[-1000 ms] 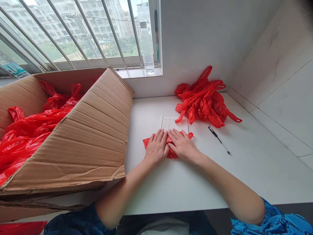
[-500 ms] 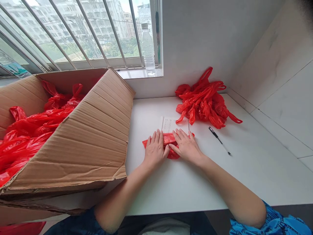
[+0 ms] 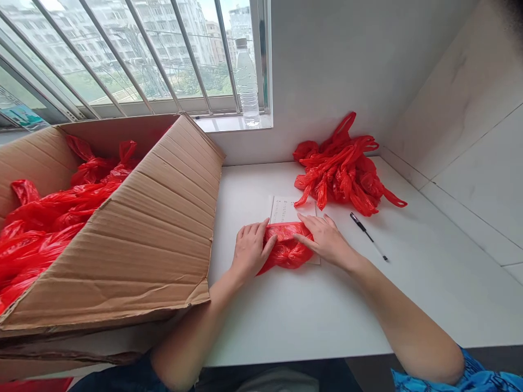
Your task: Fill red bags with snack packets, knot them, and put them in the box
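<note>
A red plastic bag (image 3: 288,251), folded into a crinkled bundle, lies on the white table in front of me. My left hand (image 3: 250,247) grips its left end, thumb on top and fingers curled over the far side. At the other end, my right hand (image 3: 328,240) holds the bag the same way, its thumb lying across the red plastic. Partly covered by the bag is a white sheet or booklet (image 3: 283,209) with small writing, too fine to read. A black-capped clear pen (image 3: 369,236) rests to the right of my right hand.
Beyond my right hand, a loose pile of red plastic bags (image 3: 341,171) lies against the wall. A large open cardboard box (image 3: 147,234) on my left holds more red bags (image 3: 53,223). A clear bottle (image 3: 247,84) stands on the sill by the barred window.
My hands went from pressing flat on the bag to gripping its two ends. The bundle now looks shorter and bulkier, and its left end hangs nearer to me.
</note>
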Available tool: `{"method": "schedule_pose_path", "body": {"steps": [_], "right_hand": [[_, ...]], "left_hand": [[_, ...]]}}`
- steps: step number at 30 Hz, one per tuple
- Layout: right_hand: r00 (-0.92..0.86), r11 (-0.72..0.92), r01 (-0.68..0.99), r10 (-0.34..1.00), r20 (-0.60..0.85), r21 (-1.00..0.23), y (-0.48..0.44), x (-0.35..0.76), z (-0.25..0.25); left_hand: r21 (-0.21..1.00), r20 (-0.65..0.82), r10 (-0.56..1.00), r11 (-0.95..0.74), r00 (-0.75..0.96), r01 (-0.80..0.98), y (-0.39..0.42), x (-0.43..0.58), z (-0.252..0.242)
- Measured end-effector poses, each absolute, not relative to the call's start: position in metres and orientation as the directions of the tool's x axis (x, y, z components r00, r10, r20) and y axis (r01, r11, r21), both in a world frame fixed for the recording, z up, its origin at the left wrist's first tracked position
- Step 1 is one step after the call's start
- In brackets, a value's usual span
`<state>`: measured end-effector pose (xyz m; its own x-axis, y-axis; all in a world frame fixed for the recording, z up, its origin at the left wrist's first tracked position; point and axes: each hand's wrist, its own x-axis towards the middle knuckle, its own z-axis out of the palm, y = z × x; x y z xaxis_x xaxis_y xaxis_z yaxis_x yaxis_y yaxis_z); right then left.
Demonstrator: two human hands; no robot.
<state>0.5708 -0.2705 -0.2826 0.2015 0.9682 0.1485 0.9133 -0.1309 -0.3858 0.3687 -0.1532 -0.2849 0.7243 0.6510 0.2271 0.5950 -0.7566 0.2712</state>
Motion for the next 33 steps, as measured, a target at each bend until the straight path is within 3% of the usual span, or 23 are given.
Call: {"method": "schedule_pose_path", "body": {"steps": [6,11,15,18,24,28,33], "right_hand": [[0.196,-0.104,0.912,0.961,0.197,-0.397,-0.267,0.573,-0.281],[0.228,-0.105,0.788,0.965,0.13,-0.607,-0.272,0.573,-0.266],[0.188,-0.087,0.484,0.982,0.006,-0.871,-0.275,0.577,-0.261],[0.127,-0.104,0.206,0.989,-0.078,-0.973,-0.273,0.579,-0.261],[0.19,-0.128,-0.051,0.973,-0.135,-0.991,-0.271,0.579,-0.257],[0.182,-0.133,-0.114,0.971,-0.152,-0.985,-0.275,0.578,-0.25],[0.163,-0.14,-0.046,0.976,-0.146,-0.989,-0.277,0.575,-0.244]], "left_hand": [[0.272,0.277,0.595,-0.802,0.754,0.532,-0.151,0.367,-0.285],[0.341,0.251,0.585,-0.799,0.771,0.495,-0.153,0.367,-0.284],[0.539,0.206,0.635,-0.709,0.745,0.455,-0.156,0.368,-0.278],[0.657,0.157,0.673,-0.617,0.722,0.433,-0.159,0.369,-0.272],[0.951,-0.029,0.679,-0.207,0.734,0.229,-0.169,0.37,-0.265],[0.993,-0.067,0.694,-0.022,0.717,0.114,-0.176,0.372,-0.262],[0.999,-0.043,0.742,0.017,0.669,0.046,-0.177,0.374,-0.263]]}}
